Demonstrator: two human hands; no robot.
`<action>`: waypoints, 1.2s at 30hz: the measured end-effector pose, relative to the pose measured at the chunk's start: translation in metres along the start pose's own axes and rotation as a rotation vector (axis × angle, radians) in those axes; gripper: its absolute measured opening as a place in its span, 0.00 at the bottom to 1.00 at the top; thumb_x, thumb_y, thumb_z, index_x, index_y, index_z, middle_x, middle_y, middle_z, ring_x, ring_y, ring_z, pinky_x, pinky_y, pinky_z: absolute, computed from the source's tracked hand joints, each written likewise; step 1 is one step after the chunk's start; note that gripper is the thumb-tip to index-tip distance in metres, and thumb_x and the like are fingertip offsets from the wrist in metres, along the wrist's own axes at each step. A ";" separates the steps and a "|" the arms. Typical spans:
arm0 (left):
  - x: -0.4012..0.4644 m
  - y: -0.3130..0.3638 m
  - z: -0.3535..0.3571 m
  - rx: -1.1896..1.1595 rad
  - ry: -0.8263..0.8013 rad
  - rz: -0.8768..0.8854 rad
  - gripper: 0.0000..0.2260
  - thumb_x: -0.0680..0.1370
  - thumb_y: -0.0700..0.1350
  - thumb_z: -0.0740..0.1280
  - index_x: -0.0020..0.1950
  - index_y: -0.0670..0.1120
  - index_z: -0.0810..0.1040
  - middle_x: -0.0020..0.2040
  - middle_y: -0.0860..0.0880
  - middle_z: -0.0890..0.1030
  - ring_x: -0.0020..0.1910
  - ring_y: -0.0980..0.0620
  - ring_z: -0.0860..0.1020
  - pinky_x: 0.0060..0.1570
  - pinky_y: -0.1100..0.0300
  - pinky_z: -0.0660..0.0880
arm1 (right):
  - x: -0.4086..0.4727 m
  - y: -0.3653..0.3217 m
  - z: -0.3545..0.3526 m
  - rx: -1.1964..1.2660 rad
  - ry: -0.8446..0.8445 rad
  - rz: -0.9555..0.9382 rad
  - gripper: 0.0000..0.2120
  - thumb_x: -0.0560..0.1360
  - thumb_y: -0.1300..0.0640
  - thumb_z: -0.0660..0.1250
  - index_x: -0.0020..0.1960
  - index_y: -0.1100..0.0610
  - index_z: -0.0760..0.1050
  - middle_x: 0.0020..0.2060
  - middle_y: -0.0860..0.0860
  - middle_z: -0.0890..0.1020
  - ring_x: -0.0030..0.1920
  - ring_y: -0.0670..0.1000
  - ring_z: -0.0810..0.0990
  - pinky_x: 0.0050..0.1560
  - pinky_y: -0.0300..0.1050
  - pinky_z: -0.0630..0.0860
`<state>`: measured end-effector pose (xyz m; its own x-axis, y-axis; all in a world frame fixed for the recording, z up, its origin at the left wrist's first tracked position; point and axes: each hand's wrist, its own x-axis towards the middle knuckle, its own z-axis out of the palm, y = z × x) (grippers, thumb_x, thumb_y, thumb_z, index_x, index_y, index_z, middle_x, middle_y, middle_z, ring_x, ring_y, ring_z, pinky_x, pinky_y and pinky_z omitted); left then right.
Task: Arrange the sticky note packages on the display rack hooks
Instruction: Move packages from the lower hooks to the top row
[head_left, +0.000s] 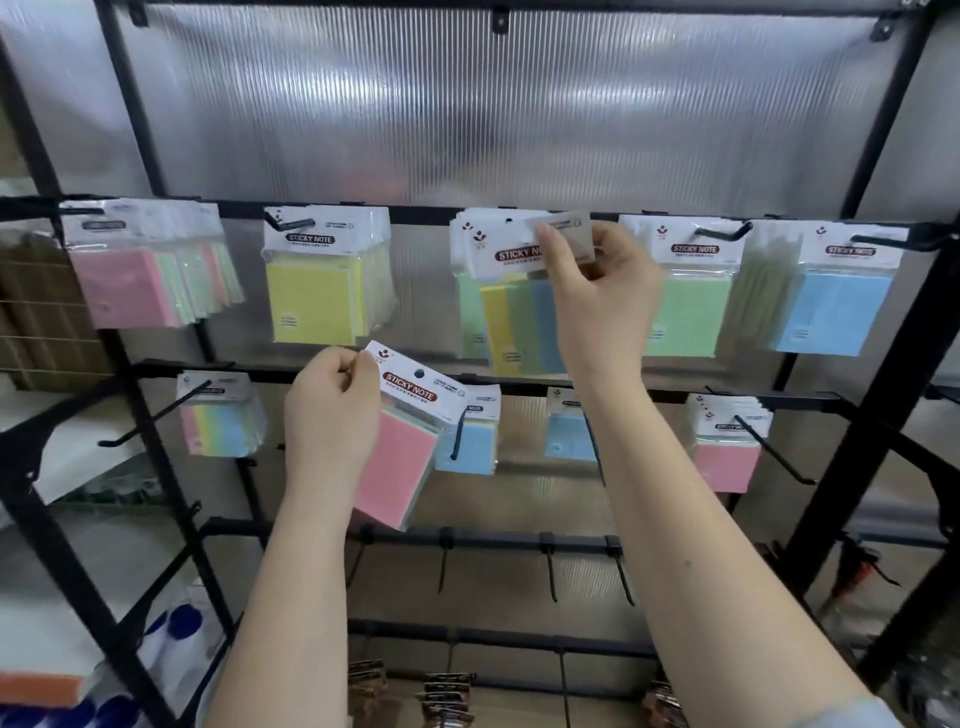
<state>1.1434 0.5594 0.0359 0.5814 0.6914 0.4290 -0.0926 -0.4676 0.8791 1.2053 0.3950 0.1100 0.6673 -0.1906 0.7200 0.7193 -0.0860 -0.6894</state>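
- The coming move turns on the hang hole of the pink sticky note package (402, 441) and the hook it must meet. The package tilts, its long axis running from the header card at upper left down to the pink pad at lower right, and the dark hole sits near the top of the header, just right of the pinching fingers.
- The left hand (332, 410) grips that package by the upper left corner of its header, thumb and fingers curled round the card. The pad hangs below and to the right of the fingers, in front of the middle rail of the display rack (904, 332).
- The right hand (597, 291) is raised to the top rail, its fingers pinching the header of the multicolour package (514, 312) at the centre hook (the hook tip itself is hidden behind the cards and the hand). That package hangs straight down, just left of the palm.
- Pink pads hang from the top-left hook (83, 210), far to the left of the held package, so the left hand is judged the nearer one for that reach.
- A bare hook (457, 434) on the middle rail lies just right of the held pad, in front of a blue package (470, 441).
- Whether the multicolour package is fully seated on its hook cannot be told.
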 end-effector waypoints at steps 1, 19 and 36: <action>0.002 -0.001 -0.002 -0.008 -0.008 0.003 0.12 0.79 0.48 0.60 0.36 0.48 0.73 0.34 0.55 0.79 0.30 0.60 0.75 0.29 0.60 0.66 | 0.002 -0.001 0.006 0.000 0.002 0.005 0.09 0.74 0.53 0.70 0.36 0.50 0.75 0.29 0.41 0.78 0.31 0.38 0.74 0.34 0.34 0.69; 0.023 -0.009 -0.010 -0.092 -0.117 0.119 0.10 0.80 0.47 0.60 0.39 0.51 0.73 0.37 0.55 0.80 0.33 0.64 0.77 0.28 0.74 0.67 | 0.022 0.033 0.046 -0.324 0.137 0.068 0.14 0.76 0.49 0.65 0.36 0.50 0.64 0.39 0.48 0.73 0.43 0.49 0.71 0.37 0.38 0.61; 0.010 0.007 0.001 -0.120 -0.076 0.100 0.10 0.80 0.46 0.61 0.40 0.47 0.74 0.33 0.56 0.79 0.28 0.67 0.75 0.25 0.75 0.65 | 0.043 0.060 0.064 -0.434 0.137 -0.001 0.17 0.78 0.51 0.63 0.62 0.60 0.69 0.55 0.54 0.74 0.54 0.52 0.73 0.38 0.37 0.59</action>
<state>1.1493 0.5629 0.0458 0.6237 0.5987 0.5026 -0.2465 -0.4596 0.8532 1.2896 0.4440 0.1048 0.6140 -0.3157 0.7235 0.5525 -0.4827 -0.6795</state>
